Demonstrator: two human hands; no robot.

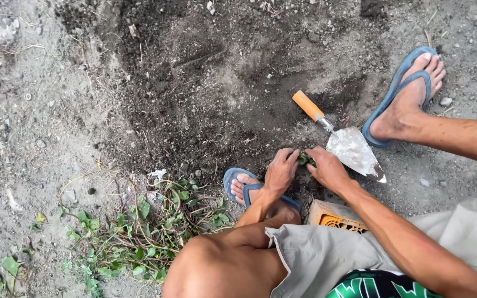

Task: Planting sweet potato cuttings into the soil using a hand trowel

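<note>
both my hands meet over one spot of dark soil, close in front of me. my left hand point(281, 171) lies knuckles up, fingers curled down and pressed together against the ground. my right hand point(327, 168) mirrors it from the other side, fingers bent, fingertips touching a small green seedling point(305, 159) that sits between the two hands. only a few leaves show; the rest is hidden by my fingers, so i cannot tell whether i pinch the stem or only press the earth around it.

just right of my right hand a trowel point(344, 142) lies flat on the soil, untouched, its pale metal blade near my wrist and its orange handle pointing up and away from me. beyond the trowel my right foot in a blue sandal point(398, 94) rests on the ground. my left foot, in a matching sandal, sits just below my left hand. behind my right forearm, against my shorts, is an orange crate point(335, 218), mostly hidden. well to the left of my left hand is a loose heap of pulled weeds point(139, 232) on paler, stony ground.

i judge this to be the setting-in step: the seedling is in the dug soil and my hands are closing earth about it. what comes after calls for gentle, even pressure from both sides, keeping the leaves above ground and unbruised.
</note>
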